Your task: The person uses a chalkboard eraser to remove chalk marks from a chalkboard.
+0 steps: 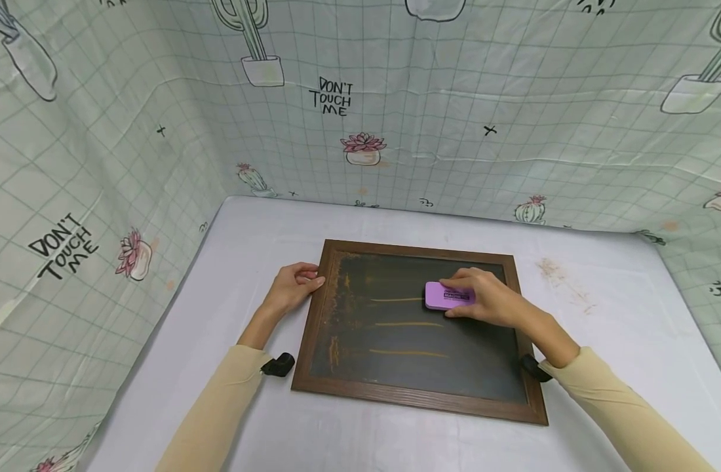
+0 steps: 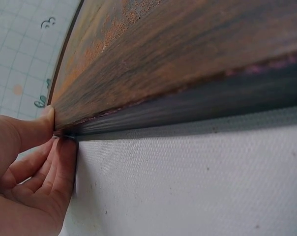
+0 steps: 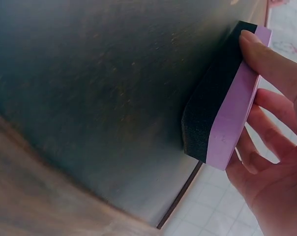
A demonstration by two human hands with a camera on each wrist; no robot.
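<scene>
A chalkboard [image 1: 419,373] in a brown wooden frame lies on the white table, with three yellowish chalk lines and orange-brown smudges toward its left side. My right hand [image 1: 484,298] grips a purple eraser [image 1: 434,296] by its edges, thumb on the near side. In the right wrist view, the black felt [image 3: 212,93] of the eraser faces the dark board surface. At the board's left edge, my left hand [image 1: 291,286] holds the frame [image 2: 153,64] between thumb and curled fingers; the left wrist view shows the thumb [image 2: 33,132] against its corner.
The white table [image 1: 248,249] surrounds the board. A brownish dust smear [image 1: 555,272] marks the tabletop to the right. Behind and at the sides hangs a gridded cloth [image 1: 431,118] printed with potted plants and lettering. A black wrist strap piece [image 1: 278,364] sits by each sleeve.
</scene>
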